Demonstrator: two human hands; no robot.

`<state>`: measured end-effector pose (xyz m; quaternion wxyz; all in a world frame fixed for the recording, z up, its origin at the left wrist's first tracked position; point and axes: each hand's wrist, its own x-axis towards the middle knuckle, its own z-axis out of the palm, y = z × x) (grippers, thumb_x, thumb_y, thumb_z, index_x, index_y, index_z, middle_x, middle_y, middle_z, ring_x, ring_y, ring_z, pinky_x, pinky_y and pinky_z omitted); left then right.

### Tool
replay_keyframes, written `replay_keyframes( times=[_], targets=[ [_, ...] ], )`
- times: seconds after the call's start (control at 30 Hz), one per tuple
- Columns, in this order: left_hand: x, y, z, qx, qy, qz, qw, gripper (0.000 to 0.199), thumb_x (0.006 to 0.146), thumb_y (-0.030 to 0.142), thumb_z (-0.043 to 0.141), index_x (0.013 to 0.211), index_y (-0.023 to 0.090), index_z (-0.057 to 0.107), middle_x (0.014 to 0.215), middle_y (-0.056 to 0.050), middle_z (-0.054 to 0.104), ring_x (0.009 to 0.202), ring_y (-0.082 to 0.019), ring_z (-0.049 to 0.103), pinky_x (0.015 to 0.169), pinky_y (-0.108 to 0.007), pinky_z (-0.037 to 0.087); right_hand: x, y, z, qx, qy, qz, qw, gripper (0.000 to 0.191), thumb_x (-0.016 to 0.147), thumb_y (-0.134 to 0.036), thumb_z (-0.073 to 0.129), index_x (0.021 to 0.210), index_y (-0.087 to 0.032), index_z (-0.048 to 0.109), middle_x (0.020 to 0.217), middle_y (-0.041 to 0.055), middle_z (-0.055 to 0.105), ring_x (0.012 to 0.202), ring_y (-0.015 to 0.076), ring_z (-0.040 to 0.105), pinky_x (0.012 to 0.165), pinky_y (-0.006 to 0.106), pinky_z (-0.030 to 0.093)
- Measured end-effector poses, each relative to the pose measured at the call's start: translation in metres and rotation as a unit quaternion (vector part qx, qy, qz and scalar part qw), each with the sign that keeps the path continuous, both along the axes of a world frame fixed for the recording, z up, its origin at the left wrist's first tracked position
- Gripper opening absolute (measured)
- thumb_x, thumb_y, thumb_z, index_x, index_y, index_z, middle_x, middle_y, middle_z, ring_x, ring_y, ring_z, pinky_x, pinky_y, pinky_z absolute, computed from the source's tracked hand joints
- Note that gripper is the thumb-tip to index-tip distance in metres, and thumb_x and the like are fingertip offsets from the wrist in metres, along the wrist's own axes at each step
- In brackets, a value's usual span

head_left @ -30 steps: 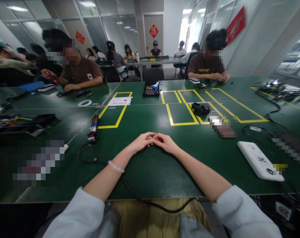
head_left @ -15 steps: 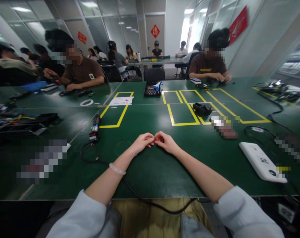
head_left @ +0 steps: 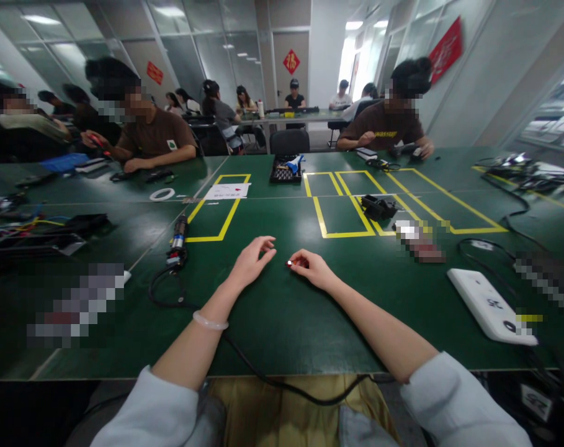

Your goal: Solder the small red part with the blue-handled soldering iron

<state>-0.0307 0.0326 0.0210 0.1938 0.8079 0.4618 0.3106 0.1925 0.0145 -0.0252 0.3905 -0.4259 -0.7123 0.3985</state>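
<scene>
My two hands rest apart on a wide green table [head_left: 282, 323], with a tiny red part pinched in the right one.

The table fills the view, marked with yellow tape rectangles [head_left: 216, 208] toward twelve o'clock. Other people sit along its far edge at eleven and one o'clock. A white flat device [head_left: 489, 304] lies at three o'clock, well apart from my hands. A black cable [head_left: 258, 366] runs from nine o'clock under my left forearm toward six o'clock, and a cylindrical tool [head_left: 178, 239] lies at ten o'clock. My left hand [head_left: 249, 264], with a pale bracelet [head_left: 210, 321] on its wrist, is empty, its fingers loosely curled and lifted. My right hand [head_left: 312, 270] lies just beside it at centre, fingertips pressed together on the small red part [head_left: 293, 264], which sits at the tabletop between my hands.
</scene>
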Motion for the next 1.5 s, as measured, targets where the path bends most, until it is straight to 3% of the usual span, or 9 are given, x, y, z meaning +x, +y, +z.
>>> replay_keyframes(
  times=[0.07, 0.2, 0.27, 0.37, 0.47, 0.6, 0.9, 1.17, 1.5],
  targets=[
    [-0.029, 0.011, 0.005, 0.07, 0.074, 0.122, 0.987, 0.044, 0.091, 0.04, 0.047, 0.131, 0.02, 0.05, 0.122, -0.01, 0.057, 0.112, -0.024, 0.055, 0.098, -0.04, 0.042, 0.0, -0.001, 0.001, 0.001, -0.008, 0.0, 1.0, 0.017, 0.08, -0.025, 0.063, 0.094, -0.016, 0.063, 0.072, -0.0017, 0.058, 0.063, 0.0104, 0.049, 0.061, 0.023, 0.04],
    [-0.101, 0.024, 0.009, 0.099, 0.173, 0.391, 0.898, 0.05, 0.087, 0.038, 0.051, 0.131, 0.014, 0.051, 0.134, -0.018, 0.048, 0.125, -0.036, 0.043, 0.103, -0.05, 0.035, 0.0, -0.001, 0.001, 0.008, -0.015, 0.001, 1.0, 0.017, 0.081, -0.023, 0.062, 0.095, -0.016, 0.063, 0.074, -0.0013, 0.058, 0.064, 0.0105, 0.05, 0.062, 0.023, 0.04],
    [-0.132, 0.026, 0.006, 0.064, 0.177, 0.487, 0.853, 0.058, 0.085, 0.042, 0.053, 0.134, 0.012, 0.047, 0.141, -0.023, 0.042, 0.127, -0.04, 0.042, 0.101, -0.054, 0.037, 0.0, -0.001, 0.0, 0.012, -0.019, 0.003, 1.0, 0.017, 0.081, -0.023, 0.061, 0.096, -0.016, 0.063, 0.076, -0.0009, 0.058, 0.065, 0.0108, 0.05, 0.063, 0.024, 0.04],
    [-0.16, 0.028, -0.001, -0.082, 0.189, 0.533, 0.821, 0.065, 0.081, 0.049, 0.056, 0.132, 0.008, 0.048, 0.136, -0.028, 0.045, 0.121, -0.043, 0.048, 0.093, -0.057, 0.042, 0.0, 0.0, -0.001, 0.022, -0.028, 0.003, 0.999, 0.017, 0.081, -0.022, 0.061, 0.097, -0.016, 0.063, 0.078, -0.0002, 0.06, 0.066, 0.011, 0.051, 0.065, 0.025, 0.041],
    [-0.167, 0.031, -0.005, -0.157, 0.214, 0.511, 0.818, 0.064, 0.079, 0.05, 0.058, 0.129, 0.01, 0.05, 0.132, -0.026, 0.049, 0.118, -0.043, 0.051, 0.091, -0.056, 0.046, 0.0, 0.0, -0.001, 0.04, -0.028, 0.005, 0.999, 0.016, 0.081, -0.021, 0.061, 0.096, -0.016, 0.064, 0.085, 0.0013, 0.061, 0.069, 0.0113, 0.053, 0.068, 0.025, 0.042],
    [-0.165, 0.033, -0.004, -0.143, 0.235, 0.487, 0.829, 0.063, 0.078, 0.047, 0.061, 0.13, 0.014, 0.049, 0.139, -0.022, 0.044, 0.12, -0.04, 0.051, 0.093, -0.053, 0.048, 0.0, -0.001, -0.001, 0.035, -0.029, 0.005, 0.999, 0.016, 0.081, -0.021, 0.062, 0.096, -0.016, 0.064, 0.084, 0.0015, 0.061, 0.07, 0.0114, 0.053, 0.069, 0.025, 0.043],
    [-0.154, 0.033, -0.004, -0.129, 0.25, 0.449, 0.848, 0.056, 0.077, 0.041, 0.062, 0.124, 0.011, 0.052, 0.129, -0.026, 0.048, 0.109, -0.04, 0.059, 0.085, -0.05, 0.051, -0.002, 0.0, -0.001, 0.016, -0.007, 0.01, 1.0, 0.017, 0.081, -0.025, 0.061, 0.095, -0.016, 0.059, 0.073, -0.0024, 0.056, 0.064, 0.0108, 0.049, 0.063, 0.024, 0.04],
    [-0.096, 0.029, -0.008, -0.084, 0.264, 0.345, 0.897, 0.055, 0.08, 0.039, 0.059, 0.128, 0.015, 0.05, 0.127, -0.02, 0.051, 0.105, -0.034, 0.062, 0.086, -0.045, 0.051, -0.002, 0.0, -0.002, 0.039, -0.007, 0.015, 0.999, 0.009, 0.082, -0.025, 0.06, 0.087, -0.018, 0.056, 0.072, -0.0032, 0.053, 0.063, 0.0103, 0.046, 0.062, 0.023, 0.038],
    [-0.009, 0.008, -0.022, -0.019, 0.182, 0.091, 0.979, 0.067, 0.08, 0.033, 0.061, 0.142, 0.02, 0.038, 0.141, -0.012, 0.043, 0.12, -0.027, 0.054, 0.098, -0.036, 0.046, -0.002, 0.001, -0.005, 0.109, -0.024, -0.016, 0.994, 0.005, 0.085, -0.022, 0.058, 0.085, -0.019, 0.054, 0.082, -0.0007, 0.053, 0.069, 0.0115, 0.049, 0.069, 0.024, 0.042]
  ],
)
